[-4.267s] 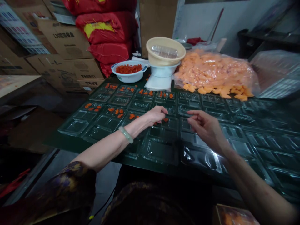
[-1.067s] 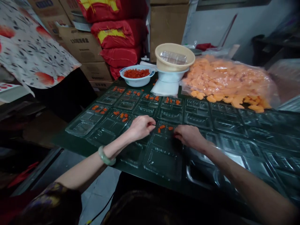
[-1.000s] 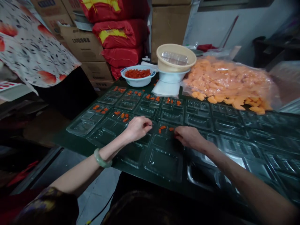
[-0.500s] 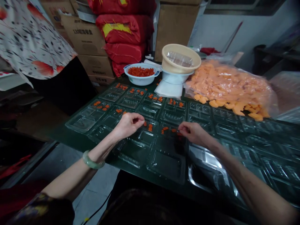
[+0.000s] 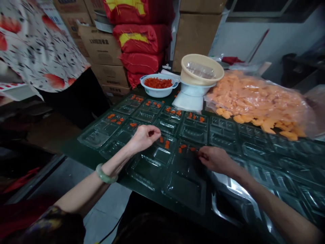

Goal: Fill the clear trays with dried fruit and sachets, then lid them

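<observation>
My left hand, with a green bangle on its wrist, hovers over the clear plastic trays. Its thumb and fingers are pinched together, and whatever lies between them is hidden. Small orange-red pieces sit in a tray compartment just right of its fingertips. My right hand is closed, fingertips down at the upper right corner of the nearest clear tray. A few orange-red pieces lie beside those fingertips. What the right fingers grip cannot be made out.
Rows of clear trays cover the green table. At the back are a white basin of orange-red pieces, a cream basin on a white one, and a plastic bag of pale orange pieces. A person in a floral shirt stands at left.
The camera view has shifted, so everything sits slightly lower and to the right. My right hand has drawn back a little from the orange-red pieces. The left hand stays pinched in about the same place.
</observation>
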The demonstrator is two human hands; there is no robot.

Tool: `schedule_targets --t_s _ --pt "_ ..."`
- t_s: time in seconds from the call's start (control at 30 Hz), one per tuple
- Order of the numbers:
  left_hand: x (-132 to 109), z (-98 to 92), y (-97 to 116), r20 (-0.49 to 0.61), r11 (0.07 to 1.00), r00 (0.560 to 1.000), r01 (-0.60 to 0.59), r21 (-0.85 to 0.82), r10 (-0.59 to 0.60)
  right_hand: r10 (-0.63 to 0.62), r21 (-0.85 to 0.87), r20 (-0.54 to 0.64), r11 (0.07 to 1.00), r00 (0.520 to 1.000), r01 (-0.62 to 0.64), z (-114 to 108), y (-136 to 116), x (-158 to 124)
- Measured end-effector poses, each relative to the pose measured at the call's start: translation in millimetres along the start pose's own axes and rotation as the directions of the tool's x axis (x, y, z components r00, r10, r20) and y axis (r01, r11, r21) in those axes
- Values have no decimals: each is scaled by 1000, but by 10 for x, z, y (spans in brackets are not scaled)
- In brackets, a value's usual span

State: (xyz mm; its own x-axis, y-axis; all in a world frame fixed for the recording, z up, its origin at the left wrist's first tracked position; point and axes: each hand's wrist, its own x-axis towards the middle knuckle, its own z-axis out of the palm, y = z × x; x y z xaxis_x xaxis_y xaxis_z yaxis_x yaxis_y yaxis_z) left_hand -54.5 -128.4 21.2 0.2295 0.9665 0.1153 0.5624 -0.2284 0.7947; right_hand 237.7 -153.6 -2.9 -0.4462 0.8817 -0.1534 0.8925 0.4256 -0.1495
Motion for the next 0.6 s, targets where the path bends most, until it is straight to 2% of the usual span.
schedule_targets --t_s 0.13,0.2,0.3,0.37,0.47,0.53,0.6 --pt "140 -90 -8 -37 997 999 13 -79 -16 36 250 -3 968 999 -34 -61 14 47" --pt "245 -134 -44 -63 996 998 15 -93 -21 37 247 -45 969 998 -25 -53 -58 86" --pt "539 -204 -142 -148 999 989 -3 -38 -2 -26 132 -88 991 996 38 23 -184 147" --pt "875 -277 -223 -240 996 970 -24 83 43 -78 94 -108 992 991 88 81 -217 183" --pt "1552 -417 -326 -345 971 934 -5 241 90 -83 163 -148 981 986 107 125 -168 189" --pt "2049 -481 -376 -343 961 935 12 275 86 -81 258 -156 959 984 120 133 -92 147" --pt "2528 -490 -415 -289 957 955 27 290 60 -51 346 -179 932 983 111 142 -2 80"
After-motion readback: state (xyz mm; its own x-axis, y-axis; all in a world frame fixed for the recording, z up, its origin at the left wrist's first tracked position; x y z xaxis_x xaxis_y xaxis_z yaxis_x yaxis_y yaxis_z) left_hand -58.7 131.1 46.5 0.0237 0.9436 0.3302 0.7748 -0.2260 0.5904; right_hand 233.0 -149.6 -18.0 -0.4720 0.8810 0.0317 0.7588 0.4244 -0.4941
